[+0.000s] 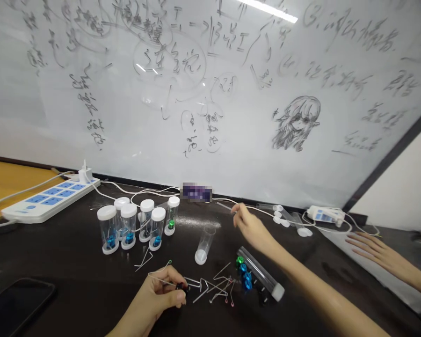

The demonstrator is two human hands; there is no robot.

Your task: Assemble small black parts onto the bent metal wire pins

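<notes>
Low in the middle, my left hand pinches a small black part between thumb and fingers. Bent thin wires stick out around it; their attachment is unclear. My right hand reaches toward the whiteboard's foot, fingers closed at the end of a thin pale rod. Beside my left hand lies a loose pile of bent metal wires, some with small coloured ends. Blue and green shiny pieces rest against a clear tube lying on its side. Behind the pile leans another clear tube with a white base.
Several white-capped tubes with blue or green pieces stand left. A power strip, phone and cables edge the table. Clear tubes and white caps lie back right, near another person's hand. A whiteboard closes off the back.
</notes>
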